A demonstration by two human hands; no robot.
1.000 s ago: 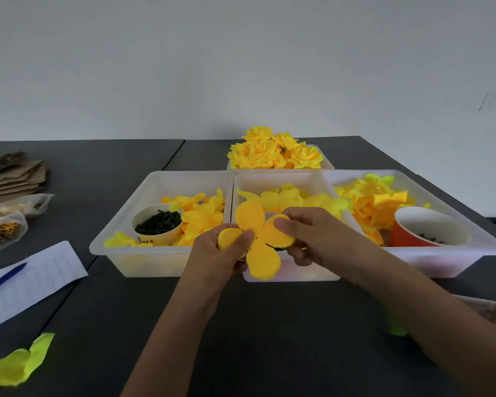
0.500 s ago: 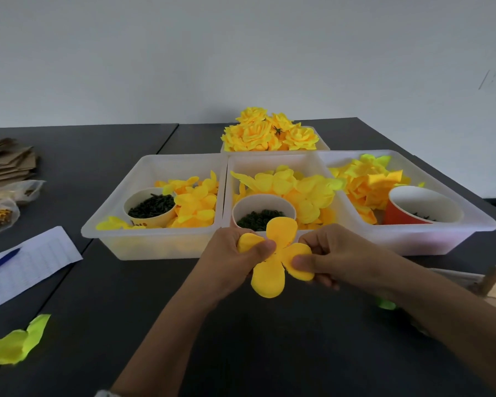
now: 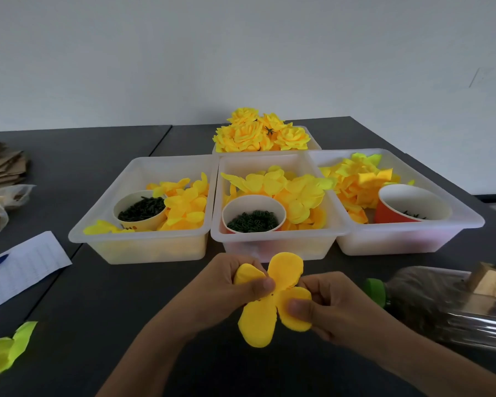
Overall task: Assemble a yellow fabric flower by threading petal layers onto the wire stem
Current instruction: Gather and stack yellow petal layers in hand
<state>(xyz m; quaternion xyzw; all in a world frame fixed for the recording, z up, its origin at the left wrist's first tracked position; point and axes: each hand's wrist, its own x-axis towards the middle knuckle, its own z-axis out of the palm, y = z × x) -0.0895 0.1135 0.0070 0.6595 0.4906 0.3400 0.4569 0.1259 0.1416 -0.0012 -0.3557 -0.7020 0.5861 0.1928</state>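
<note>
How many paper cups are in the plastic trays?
3, one per front tray: left cup, middle cup, right orange cup. Petals may hide others.

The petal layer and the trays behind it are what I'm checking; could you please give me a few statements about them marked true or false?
1. Both hands pinch the yellow petal layer, the left hand and the right hand at opposite sides. True.
2. The petal layer rests inside the middle tray. False: it is held in front of the trays, above the dark table.
3. The paper cup in the middle tray holds small dark green pieces. True.
4. The finished yellow flowers sit in the left tray. False: they fill the tray behind the middle one.
</note>
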